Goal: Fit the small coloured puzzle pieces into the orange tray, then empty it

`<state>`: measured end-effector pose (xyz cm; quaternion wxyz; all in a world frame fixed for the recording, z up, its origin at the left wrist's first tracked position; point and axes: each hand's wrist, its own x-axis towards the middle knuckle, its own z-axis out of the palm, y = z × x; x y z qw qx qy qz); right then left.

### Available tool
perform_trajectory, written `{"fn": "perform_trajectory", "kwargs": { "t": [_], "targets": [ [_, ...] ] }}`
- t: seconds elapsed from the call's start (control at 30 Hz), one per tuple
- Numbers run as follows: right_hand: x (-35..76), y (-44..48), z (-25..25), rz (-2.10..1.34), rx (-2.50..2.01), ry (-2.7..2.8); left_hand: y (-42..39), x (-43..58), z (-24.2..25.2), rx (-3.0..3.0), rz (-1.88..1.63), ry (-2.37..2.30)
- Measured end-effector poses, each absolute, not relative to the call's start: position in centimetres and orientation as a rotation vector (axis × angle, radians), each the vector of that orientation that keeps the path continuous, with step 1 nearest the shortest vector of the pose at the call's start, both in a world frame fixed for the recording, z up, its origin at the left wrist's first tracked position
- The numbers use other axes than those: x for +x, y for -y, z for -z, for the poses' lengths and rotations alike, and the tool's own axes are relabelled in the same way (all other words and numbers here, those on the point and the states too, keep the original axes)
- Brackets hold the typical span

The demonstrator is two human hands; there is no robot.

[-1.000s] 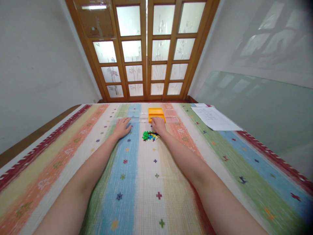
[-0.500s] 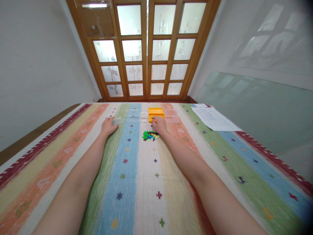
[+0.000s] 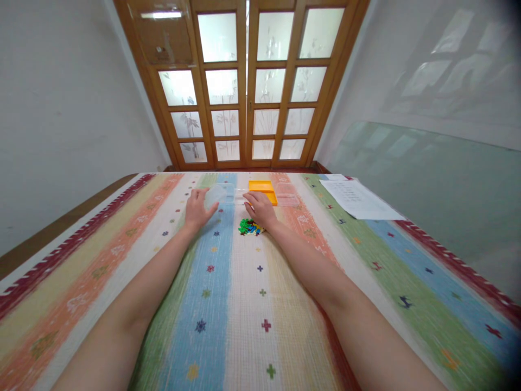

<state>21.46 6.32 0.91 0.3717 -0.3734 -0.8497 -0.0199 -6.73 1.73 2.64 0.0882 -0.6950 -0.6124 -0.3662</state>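
My left hand (image 3: 200,208) is at the left of a clear plastic container (image 3: 222,193), thumb and fingers apart, with nothing gripped between them. My right hand (image 3: 260,209) is over the front left part of a yellow tray (image 3: 261,186), its fingers spread and bent. Just below my right hand a small pile of green, blue and yellow pieces (image 3: 249,227) lies on the cloth. Another clear plastic container (image 3: 287,194) sits to the right of the yellow tray.
A striped cloth (image 3: 244,304) covers the table. White printed paper (image 3: 358,199) lies at the back right. Beyond the table's far edge stands a wooden door (image 3: 249,125) with glass panes; walls are on both sides.
My left hand has moved right and opened up, beside the clear containers, which now lie closer together. My right hand has shifted slightly left, and its fingers are more spread.
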Motion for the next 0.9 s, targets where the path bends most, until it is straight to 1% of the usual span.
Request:
{"fn": "perform_trajectory", "kwargs": {
  "t": [0.23, 0.57, 0.9],
  "targets": [
    [20.8, -5.1, -1.7, 0.056, -0.784, 2.329, -0.5, -2.6, -2.0, -2.357, 1.152, 1.658],
    [20.9, -5.4, -1.3, 0.006, -0.739, 2.403, 0.2, -0.7, -2.0, -2.295, 1.336, 1.704],
    [19.7, -5.0, -1.3, 0.012, -0.923, 2.364, 0.4, 0.0, -1.9, -2.278, 1.416, 1.732]
  ]
}}
